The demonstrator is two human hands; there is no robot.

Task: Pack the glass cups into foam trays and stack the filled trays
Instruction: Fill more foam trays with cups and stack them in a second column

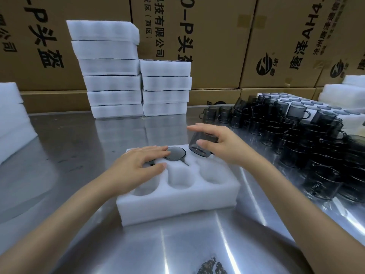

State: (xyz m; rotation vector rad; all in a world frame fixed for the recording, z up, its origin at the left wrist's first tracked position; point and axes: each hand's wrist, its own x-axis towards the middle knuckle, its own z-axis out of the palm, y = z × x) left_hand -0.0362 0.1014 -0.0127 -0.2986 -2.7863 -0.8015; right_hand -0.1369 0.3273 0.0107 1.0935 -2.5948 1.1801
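A shiny metal counter carries everything. Behind it stand big cardboard boxes with black printed lettering, and near its front edge lies a dark smudge, perhaps dirt.

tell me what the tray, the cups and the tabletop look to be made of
Tray: soft white foam, matte and slightly fuzzy, with moulded round pockets.
Cup in the right hand: smoke-grey glass, glossy and see-through, though clear plastic could look similar.
Tabletop: probably stainless steel, a brushed grey sheet that mirrors the stacked trays.
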